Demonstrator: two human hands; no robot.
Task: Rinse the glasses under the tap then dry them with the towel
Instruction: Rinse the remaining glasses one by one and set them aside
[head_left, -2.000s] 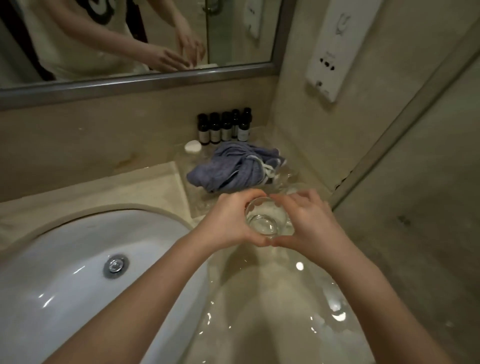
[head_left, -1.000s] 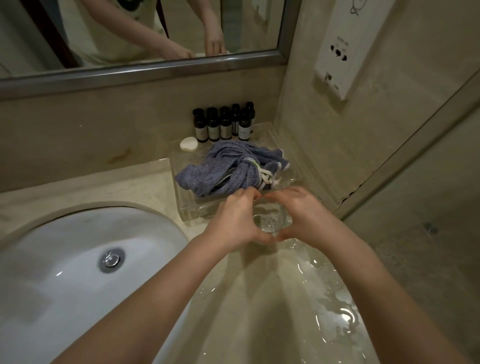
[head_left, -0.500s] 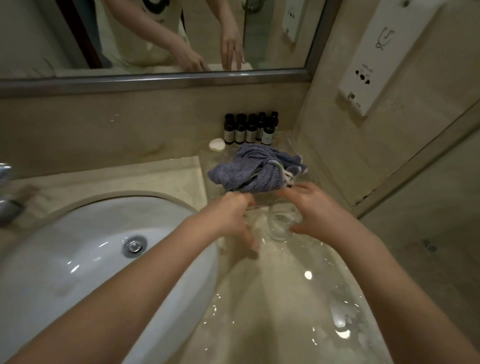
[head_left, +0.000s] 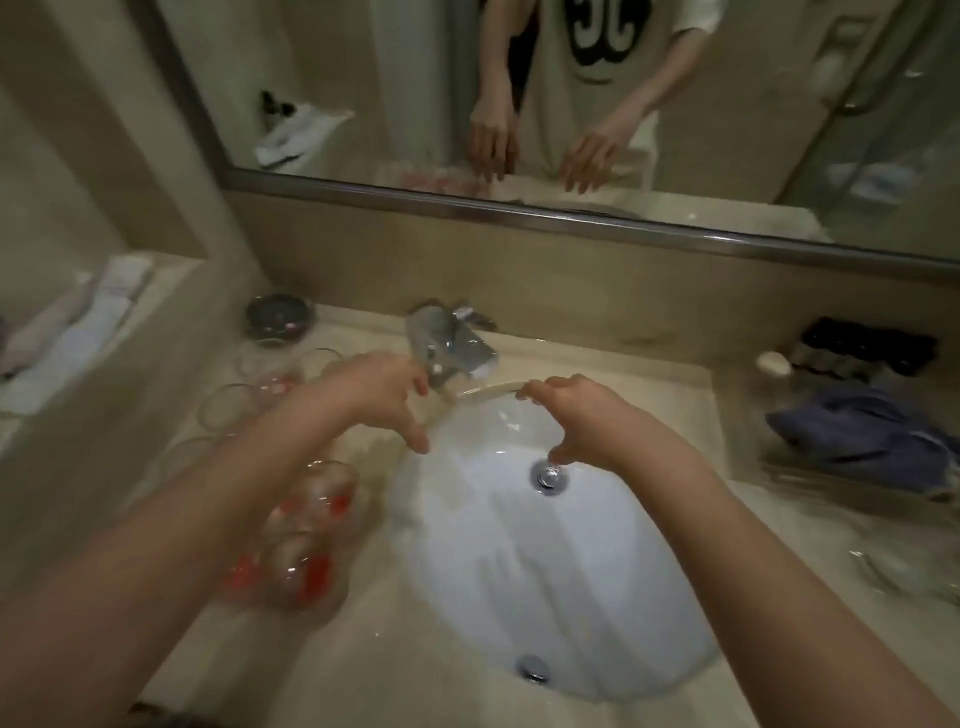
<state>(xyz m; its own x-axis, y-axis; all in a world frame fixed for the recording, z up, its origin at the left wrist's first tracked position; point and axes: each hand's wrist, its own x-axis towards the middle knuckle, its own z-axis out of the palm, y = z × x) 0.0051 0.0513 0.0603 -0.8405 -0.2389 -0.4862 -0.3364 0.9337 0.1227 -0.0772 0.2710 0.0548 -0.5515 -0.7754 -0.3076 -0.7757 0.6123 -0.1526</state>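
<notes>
Hands hover empty over a white sink (head_left: 519, 597) in a hotel-style bathroom: the left hand (head_left: 374, 395) is loosely spread just in front of the chrome tap (head_left: 447, 343), the right hand (head_left: 587, 421) hangs with fingers relaxed above the drain (head_left: 548, 475), and neither grip holds anything. The unwashed glasses (head_left: 306, 530), several clear tumblers with red smears or markings, stand clustered on the desk (head_left: 363, 675) to the left of the basin, partly hidden under the left forearm; motion blur makes their exact number impossible to tell. By the look of them they are light, rigid and breakable, and likely to turn slippery once wet, so a full wrap around the body of one glass, rather than a pinch at the rim, appears the safer hold. The blue-grey towel (head_left: 872, 431) lies crumpled on the desk far to the right, well apart from the glasses, with the whole basin between them. Behind the towel stands a row of small dark bottles (head_left: 867, 348) and a small white round object (head_left: 774, 364). A dark bowl (head_left: 280, 317) sits at the back left near the wall, and a mirror (head_left: 571, 104) above reflects both arms. The closely packed tumblers and the hard stone edge are the likely hazards when lifting one out.
</notes>
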